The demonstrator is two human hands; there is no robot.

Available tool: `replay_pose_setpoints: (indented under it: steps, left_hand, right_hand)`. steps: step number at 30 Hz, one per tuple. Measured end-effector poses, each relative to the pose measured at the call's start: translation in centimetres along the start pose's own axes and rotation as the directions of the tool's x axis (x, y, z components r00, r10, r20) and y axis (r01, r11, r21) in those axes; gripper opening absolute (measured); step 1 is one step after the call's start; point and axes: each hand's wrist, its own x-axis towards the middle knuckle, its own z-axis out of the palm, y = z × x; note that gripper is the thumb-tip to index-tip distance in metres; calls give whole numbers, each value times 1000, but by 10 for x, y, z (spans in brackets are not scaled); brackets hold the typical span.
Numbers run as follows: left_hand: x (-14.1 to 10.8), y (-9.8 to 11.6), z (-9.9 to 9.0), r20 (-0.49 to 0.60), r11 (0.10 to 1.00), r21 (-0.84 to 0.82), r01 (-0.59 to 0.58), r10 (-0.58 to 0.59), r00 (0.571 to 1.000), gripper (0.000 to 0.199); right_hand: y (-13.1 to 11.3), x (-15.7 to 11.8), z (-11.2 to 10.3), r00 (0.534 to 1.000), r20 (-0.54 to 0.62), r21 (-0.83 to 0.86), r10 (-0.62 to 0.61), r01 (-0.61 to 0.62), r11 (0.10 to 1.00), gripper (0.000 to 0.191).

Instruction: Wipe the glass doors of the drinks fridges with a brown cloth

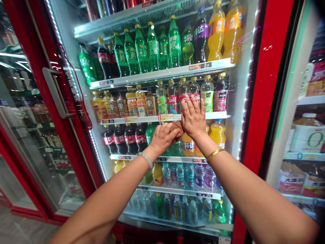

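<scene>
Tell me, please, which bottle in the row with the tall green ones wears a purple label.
The dark bottle above the right hand, between a green bottle and an orange bottle; its neighbours' labels are green and orange.

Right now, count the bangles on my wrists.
2. A pale one circles the wrist of your left hand; a gold one circles that of your right hand. Both wrists are in plain view, so none seems hidden.
</scene>
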Motion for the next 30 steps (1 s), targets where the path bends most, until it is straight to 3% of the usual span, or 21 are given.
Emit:
replay_pose_setpoints:
  steps: [2,3,5,6,8,10,13,15,17,19,20,21,22,24,25,27,30]
  left_hand:
    - [25,-8,-7,-14,999,8,50,-49,999,33]
    - [40,-9,-9,-60,991,23,131,-129,990,41]
    - [61,-4,-6,-241,924,-12,382,-374,896,45]
    - [64,1,-2,-280,902,-26,431,-421,863,44]
    - [53,12,7,-247,924,8,382,-369,896,43]
    - [33,15,14,-138,980,52,190,-181,974,45]
    - [18,-5,7,-37,999,31,7,-6,999,33]
    - [30,-24,-5,-10,999,23,-36,36,999,27]
    - [50,-34,-13,-85,997,52,62,-57,995,38]
    - [63,-28,-10,-275,948,60,311,-284,919,44]
    - [63,-20,-5,-333,918,52,392,-354,874,45]
    - [59,-11,1,-351,907,48,419,-378,857,44]
    - [51,-3,7,-334,917,55,396,-357,872,44]
    - [29,7,16,-195,980,72,184,-167,967,46]
    - [18,7,18,-144,992,63,113,-103,984,43]
    - [3,-2,14,-60,999,39,-3,6,998,33]
    - [2,-19,4,-19,999,29,-31,32,999,27]
  right_hand:
    - [0,0,0,1000,3,15,8,-8,1000,62]
    - [0,-1,0,1000,9,24,11,-11,1000,63]
    - [1,-1,0,1000,20,37,13,-14,999,64]
    - [1,-1,0,1000,20,40,13,-13,999,63]
    - [1,-1,0,1000,11,40,11,-11,999,60]
    - [2,-1,1,1000,-3,37,6,-6,999,58]
    - [2,-1,1,1000,-10,39,-1,1,999,56]
    - [0,-1,1,1000,0,47,4,-4,999,57]
    - [-1,-1,-1,1000,14,59,13,-14,998,59]
    - [-2,-1,-3,999,24,68,21,-23,997,59]
    - [-2,-1,-4,999,28,71,24,-26,997,59]
    - [-2,0,-5,999,35,72,29,-31,997,59]
    - [-3,0,-5,998,46,72,35,-38,997,59]
    - [-2,1,-6,996,72,76,43,-49,996,58]
    - [-2,1,-7,995,85,79,46,-53,995,59]
    - [-3,1,-8,994,97,89,44,-53,995,59]
    - [-3,1,-10,994,101,113,48,-59,992,60]
